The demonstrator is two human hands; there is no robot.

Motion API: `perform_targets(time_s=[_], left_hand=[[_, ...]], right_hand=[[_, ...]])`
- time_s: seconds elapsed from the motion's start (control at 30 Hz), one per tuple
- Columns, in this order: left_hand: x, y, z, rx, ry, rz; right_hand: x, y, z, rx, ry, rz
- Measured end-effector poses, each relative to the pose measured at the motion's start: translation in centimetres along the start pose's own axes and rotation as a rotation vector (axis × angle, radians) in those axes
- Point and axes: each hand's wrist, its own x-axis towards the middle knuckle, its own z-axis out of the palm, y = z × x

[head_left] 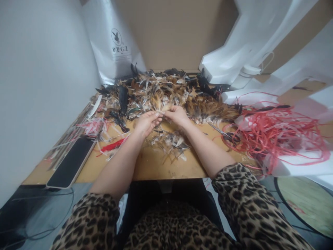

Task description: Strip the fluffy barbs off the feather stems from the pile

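My left hand (148, 123) and my right hand (177, 115) meet over the middle of the table, fingertips almost touching. Both are closed in a pinch on a small tuft of pale tan feathers (156, 103), whose tips fan out above my fingers. Behind them spreads a big heap of brown, white and black feathers (171, 85). Below my hands lies a smaller loose scatter of grey and white feathers (173, 143). How many feathers sit in the pinch is too small to tell.
A phone (71, 163) lies at the table's left edge, near thin sticks (69, 140) and a red strip (113, 145). Scissors (229, 136) rest at the right beside tangled red ribbon (281, 133). A white printed bag (114, 45) and cardboard (177, 34) stand behind.
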Motion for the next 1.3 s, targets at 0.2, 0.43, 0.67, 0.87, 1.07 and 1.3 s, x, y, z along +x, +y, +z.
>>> perform_targets(time_s=[0.2, 0.43, 0.67, 0.87, 1.07, 1.3], left_hand=[[0.0, 0.1, 0.1, -0.048, -0.025, -0.063], [-0.4, 0.4, 0.2, -0.052, -0.075, -0.111], [-0.4, 0.0, 0.4, 0.062, -0.036, 0.014], [-0.3, -0.3, 0.5, 0.159, 0.027, 0.067], [0.0, -0.5, 0.5, 0.246, 0.075, 0.124], [-0.3, -0.3, 0.5, 0.208, 0.057, 0.076]], right_hand=[[0.0, 0.1, 0.2, 0.159, -0.055, 0.043], [0.1, 0.5, -0.1, 0.219, -0.106, 0.034], [0.0, 0.1, 0.3, 0.270, -0.026, 0.067], [0.1, 0.2, 0.4, 0.269, 0.035, 0.069], [0.4, 0.8, -0.2, 0.189, 0.001, 0.076], [0.4, 0.8, -0.4, 0.139, 0.010, 0.057]])
